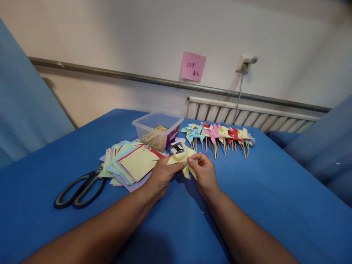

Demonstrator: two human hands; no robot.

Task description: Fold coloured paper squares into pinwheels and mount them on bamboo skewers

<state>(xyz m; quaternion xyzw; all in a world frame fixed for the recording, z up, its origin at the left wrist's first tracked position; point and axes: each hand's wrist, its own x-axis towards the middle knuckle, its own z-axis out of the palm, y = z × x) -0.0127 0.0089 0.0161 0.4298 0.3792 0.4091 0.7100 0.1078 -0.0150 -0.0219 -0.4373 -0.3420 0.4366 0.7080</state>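
Blue table (275,205). Row of finished pinwheels (217,134), 1 o'clock of the hands. Paper stack (132,163), 9 o'clock. Clear tub (158,128) of sticks, 11 o'clock. Scissors (79,189), 8 o'clock. Left hand (161,176) and right hand (205,172) both pinch the yellow pinwheel (183,158), mid-table.

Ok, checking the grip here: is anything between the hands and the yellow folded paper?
Nothing visible. The left hand and right hand both pinch the yellow folded paper directly, above the blue cloth.

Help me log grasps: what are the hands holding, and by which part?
A yellow paper pinwheel, held by both: left hand pinches its left edge, right hand its middle.
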